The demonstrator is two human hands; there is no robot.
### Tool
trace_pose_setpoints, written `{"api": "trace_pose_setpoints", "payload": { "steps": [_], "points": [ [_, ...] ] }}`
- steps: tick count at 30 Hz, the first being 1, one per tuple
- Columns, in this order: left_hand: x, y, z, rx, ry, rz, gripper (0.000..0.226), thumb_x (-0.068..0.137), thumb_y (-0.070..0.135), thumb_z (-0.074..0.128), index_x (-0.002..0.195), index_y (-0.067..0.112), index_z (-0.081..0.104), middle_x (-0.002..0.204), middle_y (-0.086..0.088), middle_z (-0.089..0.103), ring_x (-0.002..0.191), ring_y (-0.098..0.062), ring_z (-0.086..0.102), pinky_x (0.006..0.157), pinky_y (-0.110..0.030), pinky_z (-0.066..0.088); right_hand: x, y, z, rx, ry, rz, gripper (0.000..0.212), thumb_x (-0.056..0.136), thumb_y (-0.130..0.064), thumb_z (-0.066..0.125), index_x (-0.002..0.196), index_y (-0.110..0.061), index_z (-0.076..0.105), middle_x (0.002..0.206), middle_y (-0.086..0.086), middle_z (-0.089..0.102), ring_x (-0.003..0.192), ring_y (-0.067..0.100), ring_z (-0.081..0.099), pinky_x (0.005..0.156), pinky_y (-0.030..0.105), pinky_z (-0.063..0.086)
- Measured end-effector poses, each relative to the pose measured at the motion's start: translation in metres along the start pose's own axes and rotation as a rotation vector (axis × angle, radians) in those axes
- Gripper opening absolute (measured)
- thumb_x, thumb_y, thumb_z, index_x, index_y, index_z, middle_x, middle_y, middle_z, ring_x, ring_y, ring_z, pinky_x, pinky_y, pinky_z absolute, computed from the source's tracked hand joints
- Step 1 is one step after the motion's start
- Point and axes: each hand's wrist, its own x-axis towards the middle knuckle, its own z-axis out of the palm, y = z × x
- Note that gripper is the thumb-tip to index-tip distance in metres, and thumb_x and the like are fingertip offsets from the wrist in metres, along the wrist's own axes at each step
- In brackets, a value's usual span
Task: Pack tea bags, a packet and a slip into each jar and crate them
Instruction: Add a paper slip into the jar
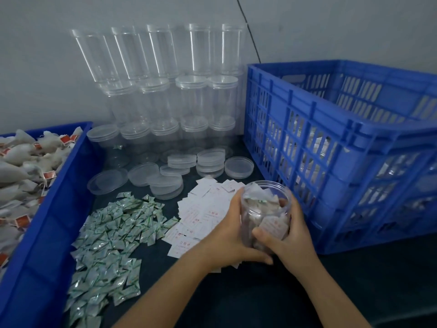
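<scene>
A clear plastic jar (266, 204) without a lid stands upright at the centre right, filled with white tea bags, with a white slip showing against its near wall. My left hand (233, 230) grips its left side. My right hand (287, 237) grips its right side, thumb across the front. White slips (203, 209) with red print lie scattered just left of the jar. A heap of small green and white packets (111, 235) spreads further left. Tea bags (21, 166) with red tags fill the blue tray (47, 228) at the left edge.
A tall blue slatted crate (343, 147) stands at the right, with packed jars visible through its slats. Several empty clear jars (170, 91) are stacked against the back wall. Loose clear lids (186, 166) lie in front of them on the dark table.
</scene>
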Motion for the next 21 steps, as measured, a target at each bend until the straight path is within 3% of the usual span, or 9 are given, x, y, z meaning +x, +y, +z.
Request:
{"api": "trace_pose_setpoints", "payload": {
  "steps": [3,5,7,9,11,15,18,21],
  "points": [
    [0.005,0.0,0.011,-0.091,0.118,0.021,0.11,0.069,-0.003,0.079,0.142,0.039,0.008,0.126,0.028,0.052,0.119,-0.003,0.055,0.087,-0.023,0.052,-0.001,-0.015,-0.006,-0.027,-0.043,0.077,0.114,0.05,-0.055,0.082,0.137,-0.06,0.01,0.15,-0.014,0.035,0.126,-0.005,0.045,0.087,-0.002,0.038],
    [0.006,0.007,0.013,-0.072,0.178,0.067,0.095,0.068,-0.003,0.079,0.135,0.037,0.025,0.121,0.024,0.056,0.116,-0.005,0.058,0.085,-0.02,0.051,-0.002,-0.033,-0.015,-0.079,-0.105,0.106,0.118,0.047,-0.064,0.077,0.132,-0.069,-0.005,0.148,-0.024,0.028,0.118,-0.025,0.038,0.086,-0.004,0.035],
    [0.004,0.02,0.011,-0.032,0.196,0.094,0.088,0.067,-0.005,0.08,0.128,0.038,0.034,0.12,0.021,0.058,0.114,-0.007,0.059,0.085,-0.019,0.051,-0.003,-0.059,-0.023,-0.195,-0.173,0.072,0.119,0.045,-0.079,0.069,0.13,-0.074,-0.014,0.146,-0.034,0.018,0.125,-0.025,0.028,0.096,0.003,0.029],
    [-0.002,0.035,0.009,-0.046,0.192,0.106,0.086,0.067,-0.008,0.08,0.129,0.033,0.037,0.118,0.016,0.061,0.111,-0.007,0.061,0.083,-0.017,0.051,0.001,-0.085,-0.032,-0.356,-0.211,0.006,0.119,0.051,-0.084,0.063,0.146,-0.062,-0.005,0.145,-0.036,0.017,0.133,-0.015,0.023,0.1,0.013,0.027],
    [-0.009,0.052,0.004,-0.062,0.181,0.114,0.085,0.067,-0.01,0.079,0.131,0.027,0.036,0.115,0.015,0.062,0.108,-0.005,0.061,0.08,-0.014,0.051,0.009,-0.118,-0.042,-0.55,-0.28,-0.036,0.113,0.062,-0.077,0.064,0.154,-0.047,0.007,0.149,-0.027,0.025,0.134,-0.009,0.027,0.1,0.016,0.028],
    [-0.016,0.088,-0.01,0.056,0.151,0.169,0.09,0.065,-0.005,0.082,0.13,0.037,0.035,0.115,0.027,0.059,0.107,0.007,0.058,0.077,-0.005,0.046,0.033,-0.195,-0.057,-0.924,-0.546,-0.029,0.104,0.068,-0.069,0.068,0.152,-0.053,0.008,0.151,-0.017,0.036,0.136,0.007,0.039,0.11,0.034,0.039],
    [-0.012,0.112,-0.021,0.115,0.162,0.238,0.09,0.063,0.002,0.086,0.128,0.04,0.035,0.116,0.033,0.056,0.106,0.011,0.056,0.076,-0.002,0.045,0.052,-0.247,-0.057,-1.127,-0.692,-0.045,0.092,0.069,-0.065,0.071,0.146,-0.059,0.021,0.12,-0.024,0.054,0.105,0.002,0.057,0.095,0.03,0.048],
    [0.001,0.13,-0.034,0.105,0.169,0.293,0.086,0.062,0.017,0.087,0.132,0.028,0.037,0.116,0.024,0.06,0.103,0.004,0.061,0.078,-0.007,0.048,0.078,-0.295,-0.06,-1.166,-0.68,-0.063,0.077,0.067,-0.059,0.077,0.135,-0.058,0.042,0.094,-0.026,0.05,0.074,-0.004,0.063,0.072,0.022,0.054]
  ]
}}
